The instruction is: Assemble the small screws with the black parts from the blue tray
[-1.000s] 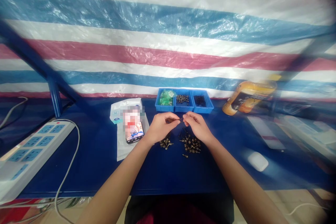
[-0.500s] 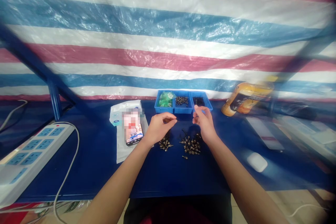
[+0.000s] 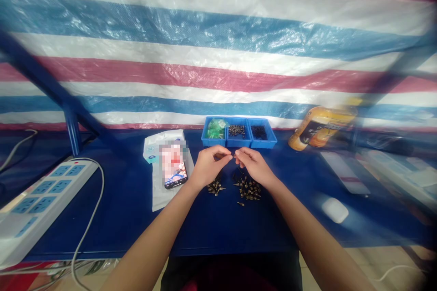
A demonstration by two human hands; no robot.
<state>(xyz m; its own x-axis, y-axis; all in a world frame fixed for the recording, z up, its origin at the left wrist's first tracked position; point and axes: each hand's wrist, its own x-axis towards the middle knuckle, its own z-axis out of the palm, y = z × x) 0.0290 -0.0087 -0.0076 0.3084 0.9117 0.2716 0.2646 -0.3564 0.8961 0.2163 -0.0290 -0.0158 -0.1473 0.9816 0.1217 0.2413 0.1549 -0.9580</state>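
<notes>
My left hand (image 3: 208,168) and my right hand (image 3: 255,167) meet above the blue table (image 3: 218,232), fingertips pinching a tiny dark part (image 3: 234,157) too small to identify. Below them lie two loose piles of brass-coloured screws, a small one (image 3: 215,187) under my left hand and a larger one (image 3: 248,189) under my right. Just beyond my fingers stands a blue three-compartment parts tray (image 3: 239,143). It holds green bagged items, dark screws and small black parts, from left to right.
A smartphone (image 3: 174,168) lies on a white packet left of my left hand. Further left is a white power strip (image 3: 44,186) with its cable. To the right are a blurred orange bottle (image 3: 321,127) and a white oval object (image 3: 334,210). A striped tarpaulin (image 3: 218,72) hangs behind.
My right hand has come back from beside the tray's right compartment, moving left and toward me. Its fingertips now meet my left hand's. The screw piles look unmoved.
</notes>
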